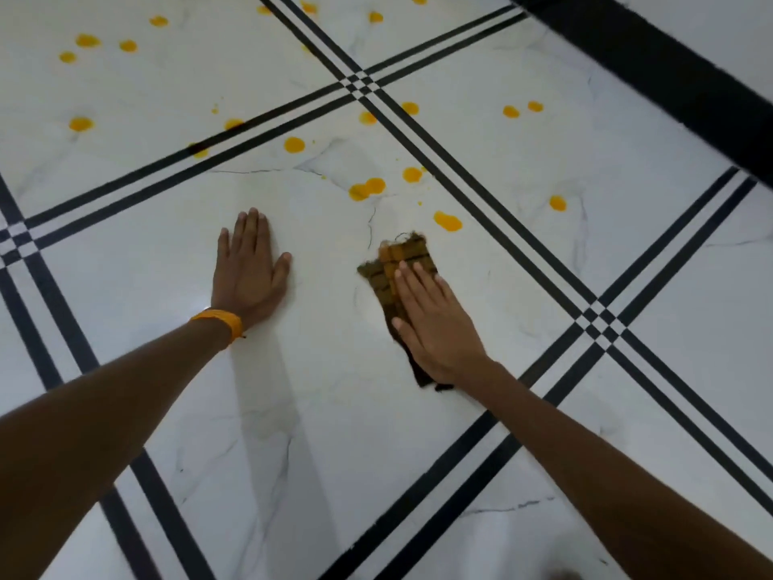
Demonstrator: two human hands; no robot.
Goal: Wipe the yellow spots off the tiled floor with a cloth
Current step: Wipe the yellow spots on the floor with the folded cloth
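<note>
A folded brown and mustard checked cloth (pixel 391 265) lies on the white marble-look tiled floor (pixel 326 412). My right hand (pixel 435 324) presses flat on top of it, fingers together, covering its near half. My left hand (pixel 247 270) rests palm down on the bare tile to the left, fingers spread a little, with an orange band on the wrist. Several yellow spots dot the floor beyond the cloth; the nearest one (pixel 447 221) is just past the cloth's far edge, and a joined pair (pixel 367 188) lies a bit further left.
Black double stripes (pixel 460 177) cross the floor in a grid. More yellow spots (pixel 88 41) scatter across the far tiles at top left and near the stripe crossing. A wide black band (pixel 652 73) runs along the top right below a white wall.
</note>
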